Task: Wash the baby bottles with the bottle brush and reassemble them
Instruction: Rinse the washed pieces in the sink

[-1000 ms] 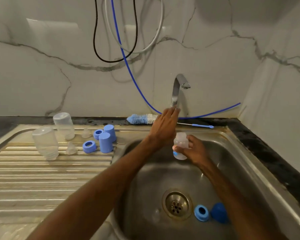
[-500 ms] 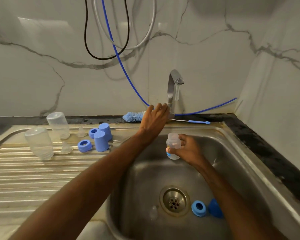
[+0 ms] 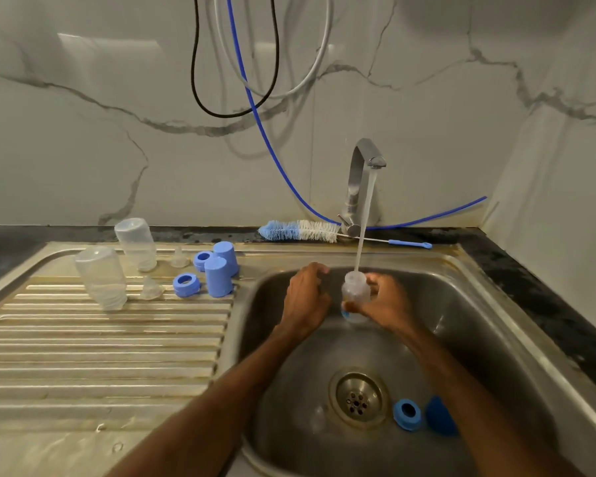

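The small bottle (image 3: 355, 287) is held upright over the sink (image 3: 461, 304), its long axis vertical and its open mouth up, right under the water (image 3: 365, 215) running from the tap (image 3: 360, 173). It is clear, cloudy plastic with a bit of blue near the base. The right hand (image 3: 386, 304) grips its body. The left hand (image 3: 305, 299) sits just beside it, fingers loosely curled, holding nothing.

Home kitchen: steel sink (image 3: 479, 306), marble backsplash (image 3: 83, 149)
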